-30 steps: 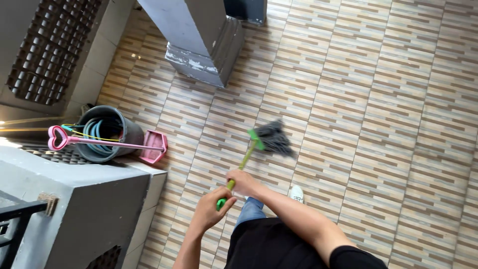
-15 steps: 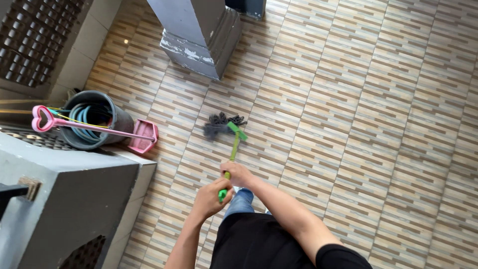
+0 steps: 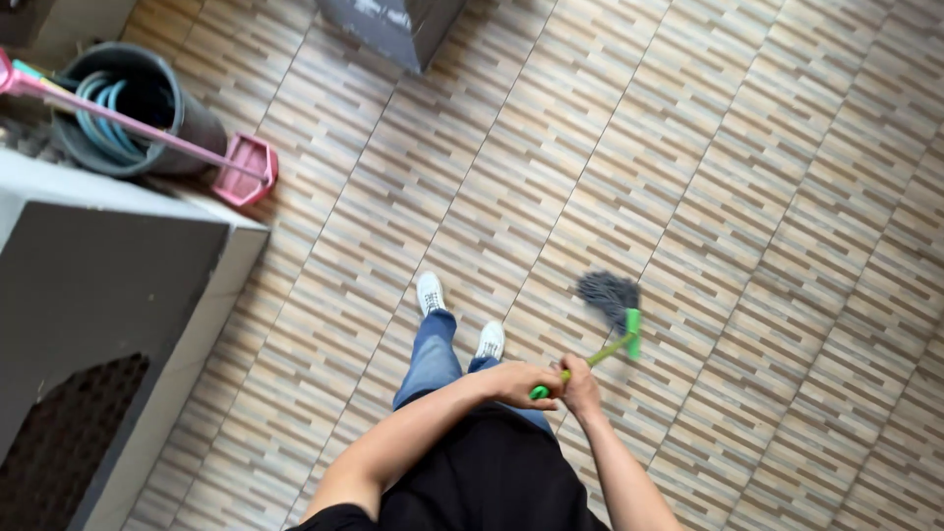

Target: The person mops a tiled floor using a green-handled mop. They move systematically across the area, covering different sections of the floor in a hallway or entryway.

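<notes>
A grey bucket (image 3: 147, 108) with a coiled hose and a pink squeegee (image 3: 211, 157) is seen at far left, while a green-handled mop (image 3: 615, 329) with grey strands on the striped tiled floor (image 3: 767, 197) is gripped by the left hand (image 3: 516, 382) and right hand (image 3: 582, 385), both clamped together near the handle's end.

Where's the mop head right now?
In the head view, the grey mop head lies on the tiled floor, right of the white shoes, beyond both hands.
</notes>
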